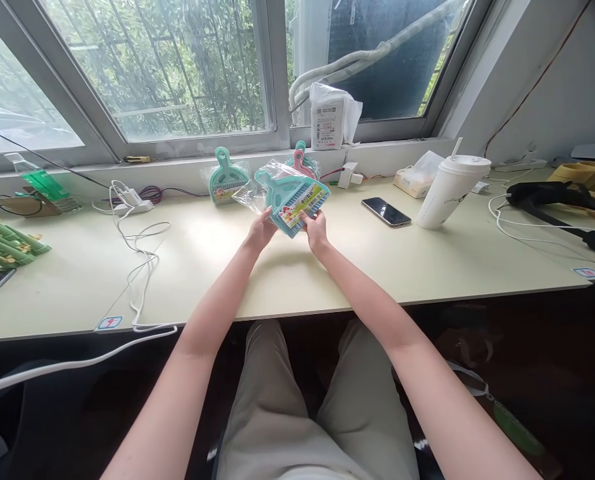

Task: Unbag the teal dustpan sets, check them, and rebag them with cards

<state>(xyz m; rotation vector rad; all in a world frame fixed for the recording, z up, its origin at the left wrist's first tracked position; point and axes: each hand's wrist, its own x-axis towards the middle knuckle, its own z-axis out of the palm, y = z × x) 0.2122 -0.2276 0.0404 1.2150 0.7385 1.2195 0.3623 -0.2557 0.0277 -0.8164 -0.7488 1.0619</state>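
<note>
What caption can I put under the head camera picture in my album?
Left hand and right hand hold a teal dustpan-and-brush set in clear wrapping above a pale desk.

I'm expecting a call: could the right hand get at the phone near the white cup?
Probably yes: nothing seems to stand between the right hand and the phone, though it would likely need to release the turquoise dustpan set, which the left hand also holds.

The phone (pixel 386 211) lies right of the held dustpan set (pixel 297 200)
</note>
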